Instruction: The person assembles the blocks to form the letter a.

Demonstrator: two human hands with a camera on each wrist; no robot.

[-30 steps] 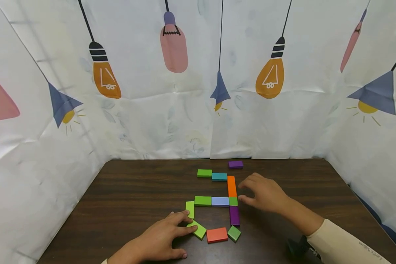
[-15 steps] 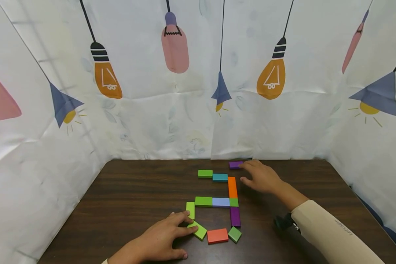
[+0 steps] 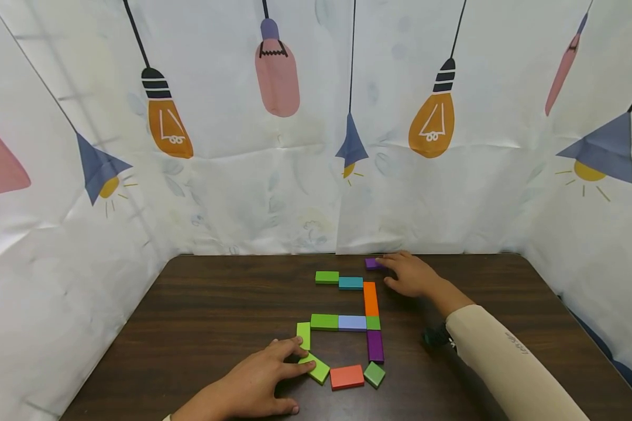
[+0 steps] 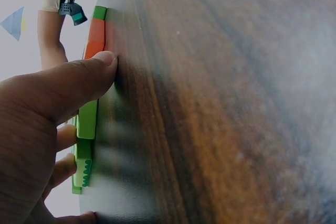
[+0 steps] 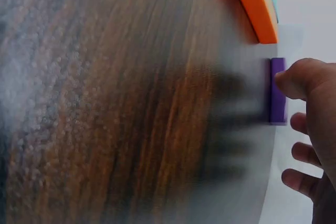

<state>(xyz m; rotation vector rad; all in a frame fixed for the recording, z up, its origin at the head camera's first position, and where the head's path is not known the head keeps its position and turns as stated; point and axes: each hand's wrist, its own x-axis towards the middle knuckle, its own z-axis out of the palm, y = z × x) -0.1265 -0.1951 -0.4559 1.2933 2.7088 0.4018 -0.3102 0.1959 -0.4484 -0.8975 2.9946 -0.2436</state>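
My right hand [image 3: 411,275] reaches over the far purple block [image 3: 371,264], its fingers extended and overlapping the block's right end. In the right wrist view, the thumb lies across the purple block [image 5: 277,111] while the other fingers hang loosely bent. My left hand [image 3: 260,377] rests with spread fingers at the lower left of the block outline. Its fingertips touch an upright light-green block [image 3: 302,333] and a slanted light-green block [image 3: 321,371]. In the left wrist view, the thumb overlaps a line of green and red blocks.
Coloured blocks form a flat outline: red [image 3: 347,378], tilted green [image 3: 374,375], near purple [image 3: 375,346], small green [image 3: 373,323], lavender [image 3: 351,323], green [image 3: 324,322], orange [image 3: 371,299], teal [image 3: 350,283] and far green [image 3: 327,278]. A patterned cloth [image 3: 274,193] hangs behind the dark table [image 3: 200,316].
My right hand has moved away from beside the orange block, forward to the far purple block, with its fingers now over it. My left hand and the blocks stay in place.
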